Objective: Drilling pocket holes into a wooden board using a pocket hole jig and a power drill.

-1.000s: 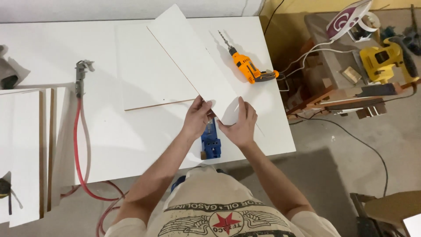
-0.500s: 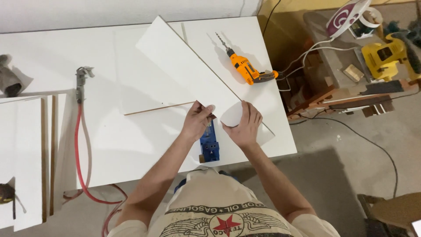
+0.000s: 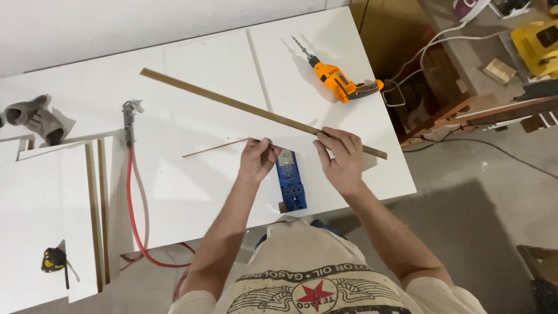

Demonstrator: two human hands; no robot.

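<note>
Plainly, a look from beside the bench:

Panel on edge: a long white panel [image 3: 261,112] stands on its thin edge on the white surface [image 3: 192,192], so only its brown raw edge shows as a slim strip running from far left to near right.
Long axis: diagonal across the surface, the far end well away from the person, the near end just past the right hand.
Left hand [image 3: 256,160]: fingers curled and pinching the panel's lower face near its middle; it is grasping, not flat.
Right hand [image 3: 342,157]: fingers spread and bent over the panel's top edge close to the near end, gripping it to hold it upright.
Nearer hand: the right sits closest to the panel's end; the left steadies further in, so most of the length reaches out beyond both hands.
Thin strip [image 3: 215,149]: a narrow brown strip lies flat, pointing at the left hand, its tip just beside the fingers.
Blue jig [image 3: 290,183]: a blocky blue plastic piece lies between the two wrists at the surface's front edge.
Drill [image 3: 337,81]: orange and grey, bit fitted, lying well beyond the panel on the right.
Air tool and hose [image 3: 131,174]: a grey metal fitting with a red hose trailing off the front.
Left side: stacked white boards [image 3: 46,203] with brown edges, a small tape measure [image 3: 53,260] on them, a grey glove [image 3: 35,118] further back.
</note>
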